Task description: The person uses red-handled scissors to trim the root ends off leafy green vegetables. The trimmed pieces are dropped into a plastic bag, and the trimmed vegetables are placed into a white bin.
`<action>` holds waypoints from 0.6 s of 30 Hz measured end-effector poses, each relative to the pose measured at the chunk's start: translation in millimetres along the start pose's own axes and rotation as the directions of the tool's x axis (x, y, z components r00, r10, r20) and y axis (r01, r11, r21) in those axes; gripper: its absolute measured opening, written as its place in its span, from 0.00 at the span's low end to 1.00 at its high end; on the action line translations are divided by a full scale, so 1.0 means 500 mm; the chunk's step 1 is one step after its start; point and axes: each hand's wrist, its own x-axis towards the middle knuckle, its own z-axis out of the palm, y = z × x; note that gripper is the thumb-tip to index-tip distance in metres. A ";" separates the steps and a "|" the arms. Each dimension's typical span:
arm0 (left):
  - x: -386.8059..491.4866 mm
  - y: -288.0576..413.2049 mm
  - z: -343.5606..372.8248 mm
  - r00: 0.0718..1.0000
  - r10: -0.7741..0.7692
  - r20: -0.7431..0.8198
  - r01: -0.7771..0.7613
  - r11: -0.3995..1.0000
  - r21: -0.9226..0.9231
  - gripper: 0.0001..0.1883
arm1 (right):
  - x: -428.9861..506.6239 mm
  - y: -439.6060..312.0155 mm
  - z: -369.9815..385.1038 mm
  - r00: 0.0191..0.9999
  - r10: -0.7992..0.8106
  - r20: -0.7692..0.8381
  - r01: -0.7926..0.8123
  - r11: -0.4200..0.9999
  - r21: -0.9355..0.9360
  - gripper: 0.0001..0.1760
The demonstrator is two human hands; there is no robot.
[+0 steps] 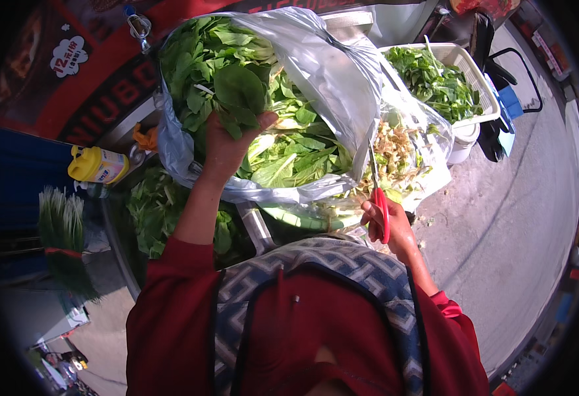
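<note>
My left hand reaches into a large translucent plastic bag packed with leafy greens. Its fingers are around a green plant with broad dark leaves, and the lower part of that plant is hidden by the hand. More greens with pale stems fill the bag below and beside it. To the right of the bag, my right hand grips scissors by their red handles, blades pointing away from me. Close to the blades, withered leaves and trimmings lie on clear plastic.
A cream plastic basket of cut greens stands at the far right, above a white bucket. Dark containers on the left hold more greens. Nearby are a yellow bottle and a tied bundle of long thin greens.
</note>
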 end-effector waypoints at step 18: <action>-0.056 -0.152 0.031 0.793 -0.609 -0.021 0.207 0.237 0.949 0.42 | 0.038 -0.031 0.050 0.948 -0.143 0.286 0.283 0.789 -0.545 0.45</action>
